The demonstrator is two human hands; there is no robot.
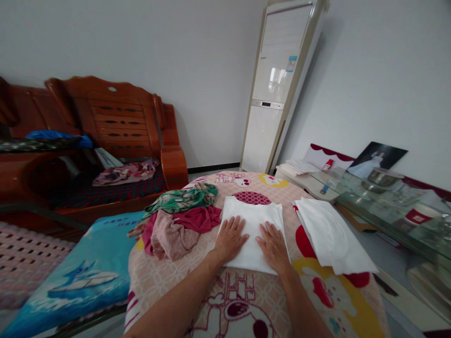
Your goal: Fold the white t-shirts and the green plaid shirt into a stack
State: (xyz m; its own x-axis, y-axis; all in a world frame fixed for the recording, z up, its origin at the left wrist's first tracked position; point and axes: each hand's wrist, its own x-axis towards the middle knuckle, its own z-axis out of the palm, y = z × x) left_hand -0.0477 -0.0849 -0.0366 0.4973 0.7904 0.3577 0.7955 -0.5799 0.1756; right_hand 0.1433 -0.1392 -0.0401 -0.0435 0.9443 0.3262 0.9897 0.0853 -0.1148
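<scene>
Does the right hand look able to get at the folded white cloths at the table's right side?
Probably yes: the right hand lies just left of those folded white cloths, with nothing visible between.

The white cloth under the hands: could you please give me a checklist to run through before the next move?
1. Left hand flat on the white cloth: ok.
2. Right hand flat on it too: ok.
3. White pile on the right apart from it: ok.
4. Green checked cloth on the left folded: not ok, crumpled.
5. Red cloth clear of its left edge: cannot tell.
6. Underside free of creases: cannot tell, hidden.
</scene>
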